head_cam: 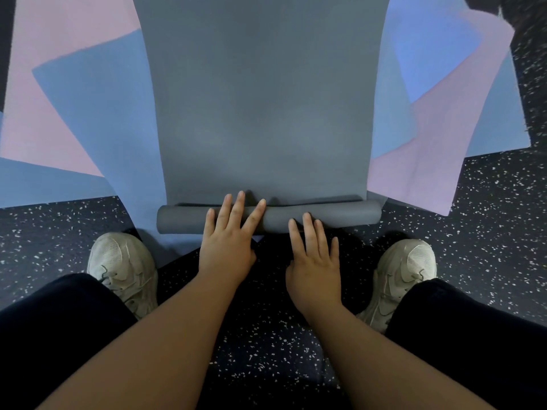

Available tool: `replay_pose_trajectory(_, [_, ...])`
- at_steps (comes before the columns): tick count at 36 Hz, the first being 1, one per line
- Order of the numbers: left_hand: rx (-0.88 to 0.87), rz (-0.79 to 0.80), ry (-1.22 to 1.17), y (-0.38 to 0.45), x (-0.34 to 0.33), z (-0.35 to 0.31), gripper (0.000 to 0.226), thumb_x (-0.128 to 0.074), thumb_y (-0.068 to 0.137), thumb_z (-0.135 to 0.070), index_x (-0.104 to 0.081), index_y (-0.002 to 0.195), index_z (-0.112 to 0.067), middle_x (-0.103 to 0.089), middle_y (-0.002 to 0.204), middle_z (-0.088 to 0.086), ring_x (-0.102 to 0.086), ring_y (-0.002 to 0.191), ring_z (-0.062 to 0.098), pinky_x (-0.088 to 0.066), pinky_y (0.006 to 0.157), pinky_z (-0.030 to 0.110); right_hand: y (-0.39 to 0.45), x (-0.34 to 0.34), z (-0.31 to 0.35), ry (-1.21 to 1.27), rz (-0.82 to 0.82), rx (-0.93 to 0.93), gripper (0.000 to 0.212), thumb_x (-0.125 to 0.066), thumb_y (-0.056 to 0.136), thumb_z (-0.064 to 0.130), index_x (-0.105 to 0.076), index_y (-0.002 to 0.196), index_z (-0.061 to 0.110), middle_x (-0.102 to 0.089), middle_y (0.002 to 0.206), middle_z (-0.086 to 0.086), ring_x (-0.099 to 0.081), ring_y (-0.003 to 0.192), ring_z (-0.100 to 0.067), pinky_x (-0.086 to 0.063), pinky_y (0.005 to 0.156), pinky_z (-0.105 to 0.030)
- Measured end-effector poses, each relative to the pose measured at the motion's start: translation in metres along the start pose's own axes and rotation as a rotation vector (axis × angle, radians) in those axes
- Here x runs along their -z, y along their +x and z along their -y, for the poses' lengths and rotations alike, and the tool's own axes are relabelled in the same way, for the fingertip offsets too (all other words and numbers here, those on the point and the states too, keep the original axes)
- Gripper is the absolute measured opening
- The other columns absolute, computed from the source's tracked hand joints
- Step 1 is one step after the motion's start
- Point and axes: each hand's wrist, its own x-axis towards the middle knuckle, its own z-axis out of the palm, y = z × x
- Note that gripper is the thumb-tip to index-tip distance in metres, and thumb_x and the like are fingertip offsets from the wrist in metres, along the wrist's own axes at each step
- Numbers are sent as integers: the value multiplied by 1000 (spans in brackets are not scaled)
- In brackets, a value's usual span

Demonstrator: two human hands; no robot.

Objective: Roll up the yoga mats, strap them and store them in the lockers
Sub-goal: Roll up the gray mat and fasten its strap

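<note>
From the head camera, the grey mat (pixel 260 113) lies flat on the speckled floor (pixel 488 226), its near end turned into a thin roll (pixel 340 216) between the person's shoes. The left hand (pixel 229 241) presses flat on the roll with fingers spread; the right hand (pixel 313 261) rests with straight fingers on its near edge. Both hands sit close to the middle, so the unsupported ends could lag and the roll cone or loosen. Blue and pink mats (pixel 97 113) lying underneath could drag along.

Grey mat (pixel 260 99); pink mat (pixel 44 84), blue mat (pixel 97 113); white-speckled black floor (pixel 503 202).
</note>
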Motion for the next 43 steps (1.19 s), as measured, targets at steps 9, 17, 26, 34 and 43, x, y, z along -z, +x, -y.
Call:
replay_pose_trajectory(9, [10, 231, 83, 29, 26, 2, 88, -49, 95, -37, 20, 149, -36, 15, 161, 5, 15, 148, 24, 3, 118, 44, 30, 26, -14, -34, 192, 95, 90, -50, 87, 18, 10, 153, 29, 25, 158, 4, 24, 145, -17, 7, 118, -41])
replay_pose_trajectory(17, [-226, 463, 204, 45, 60, 15, 79, -46, 97, -34, 11, 151, -39, 23, 160, 4, 10, 149, 28, -5, 118, 48, 59, 48, -9, -4, 357, 90, 95, -58, 85, 27, 7, 154, 28, 22, 160, 4, 20, 147, -19, -8, 120, -43])
replay_pose_trajectory(26, [-387, 677, 247, 50, 95, 24, 73, -49, 96, -34, -6, 155, -26, -7, 160, 7, -15, 146, 27, -26, 115, 42, 78, 72, -9, -35, 558, 101, 92, -56, 88, 33, 8, 154, 28, 23, 160, 4, 21, 147, -18, -14, 118, -44])
replay_pose_trajectory(34, [-292, 642, 201, 16, 74, 27, 87, -49, 94, -47, 12, 153, -30, 25, 159, 0, 22, 146, 20, -12, 114, 60, 88, 89, -20, -109, 721, 238, 102, -64, 87, 36, 10, 154, 18, 26, 159, -6, 23, 146, -26, -6, 120, -40])
replay_pose_trajectory(43, [-290, 554, 250, 21, 58, 39, 94, -48, 92, -53, 32, 136, -33, 43, 144, -1, 34, 138, 19, -1, 114, 61, 66, 106, -37, -228, 604, 343, 90, -56, 90, 32, 4, 155, 19, 24, 159, -2, 21, 147, -21, -20, 116, -38])
